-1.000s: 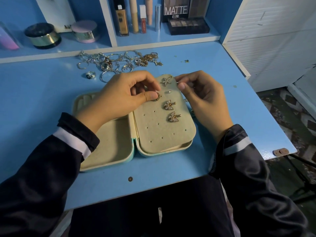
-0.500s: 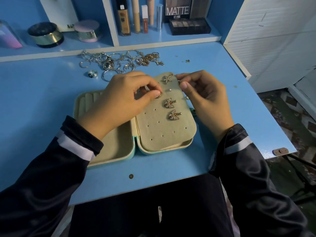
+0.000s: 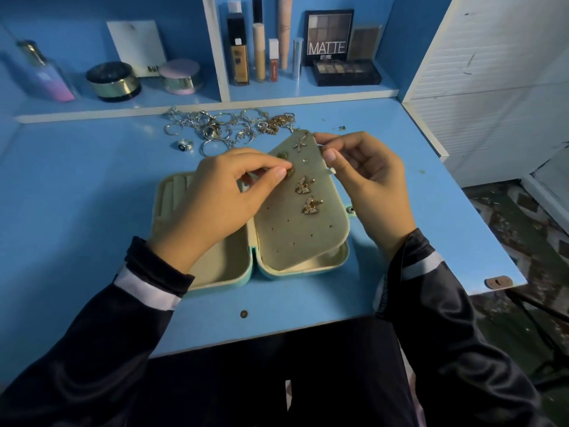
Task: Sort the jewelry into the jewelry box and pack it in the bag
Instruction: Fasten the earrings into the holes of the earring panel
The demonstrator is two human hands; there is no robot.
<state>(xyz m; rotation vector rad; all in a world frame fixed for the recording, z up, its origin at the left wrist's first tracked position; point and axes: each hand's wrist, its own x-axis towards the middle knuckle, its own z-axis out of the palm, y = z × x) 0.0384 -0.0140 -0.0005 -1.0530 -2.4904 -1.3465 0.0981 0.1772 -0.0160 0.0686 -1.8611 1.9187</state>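
An open teal jewelry box (image 3: 295, 274) with beige lining lies on the blue table. Its perforated earring panel (image 3: 311, 229) is tilted up at the far end. On the panel sit a starfish earring (image 3: 300, 142) and two butterfly earrings (image 3: 303, 184) (image 3: 311, 205). My left hand (image 3: 221, 195) pinches a small round earring (image 3: 289, 173) against the panel. My right hand (image 3: 369, 177) pinches the panel's far right edge, fingers curled behind it. A pile of loose rings and chains (image 3: 231, 126) lies beyond the box.
A single dark ring (image 3: 185, 145) lies left of the pile. The shelf behind holds cosmetic bottles (image 3: 238, 53), jars (image 3: 113, 81) and eyeshadow palettes (image 3: 346, 72). A white cabinet (image 3: 492, 72) stands at the right. The table's edge ends near my lap.
The earring panel has been lifted at its far end by my right hand. My left hand stays pinching the round earring on it. The camera view tilted up slightly.
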